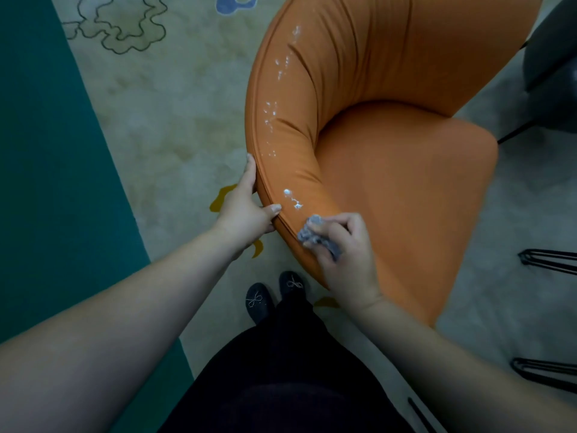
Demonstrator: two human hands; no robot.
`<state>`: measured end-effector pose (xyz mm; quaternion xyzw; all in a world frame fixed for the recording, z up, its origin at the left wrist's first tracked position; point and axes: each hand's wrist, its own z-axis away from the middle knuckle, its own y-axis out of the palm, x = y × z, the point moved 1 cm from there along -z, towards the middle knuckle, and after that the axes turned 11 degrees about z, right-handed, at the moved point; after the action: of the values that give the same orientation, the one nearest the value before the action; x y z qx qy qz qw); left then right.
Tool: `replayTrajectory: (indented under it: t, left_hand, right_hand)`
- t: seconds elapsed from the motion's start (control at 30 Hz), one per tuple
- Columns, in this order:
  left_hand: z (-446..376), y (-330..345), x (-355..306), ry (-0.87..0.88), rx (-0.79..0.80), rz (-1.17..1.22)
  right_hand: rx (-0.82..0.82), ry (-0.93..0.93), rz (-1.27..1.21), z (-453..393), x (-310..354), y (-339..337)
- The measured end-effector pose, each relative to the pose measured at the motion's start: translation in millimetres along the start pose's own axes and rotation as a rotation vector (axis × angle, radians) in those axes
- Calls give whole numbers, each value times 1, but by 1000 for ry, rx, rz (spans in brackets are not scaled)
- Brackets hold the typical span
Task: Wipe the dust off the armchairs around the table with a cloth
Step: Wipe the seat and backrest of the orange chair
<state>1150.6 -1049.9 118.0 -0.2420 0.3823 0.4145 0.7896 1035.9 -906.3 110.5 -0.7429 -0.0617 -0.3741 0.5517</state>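
An orange armchair (390, 170) with a curved backrest fills the upper right of the head view. White dust specks (292, 200) run along the top of its rim, up toward the far end. My right hand (340, 245) grips a crumpled grey cloth (315, 234) and holds it against the rim just below the nearest specks. My left hand (246, 204) grips the outer edge of the rim, thumb on top and fingers behind it.
A beige patterned rug (162, 126) with a teal border (46, 151) lies under the chair. A dark grey chair (552, 57) stands at the upper right. Black hairpin table legs (549, 260) stick in at the right. My black shoes (274, 295) are near the chair.
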Motion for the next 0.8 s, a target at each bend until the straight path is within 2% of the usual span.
replayTrajectory:
  t: [0.27, 0.47, 0.63, 0.8]
  left_hand:
    - [2, 0, -8, -21, -22, 84]
    - [7, 0, -13, -68, -41, 127]
    - [7, 1, -15, -77, -38, 139]
    - [6, -1, -14, -80, -47, 142]
  right_hand:
    - [6, -43, -12, -51, 19, 18]
    - [28, -47, 36, -27, 14, 10]
    - [15, -38, -8, -75, 25, 29]
    - [26, -87, 7, -50, 15, 21]
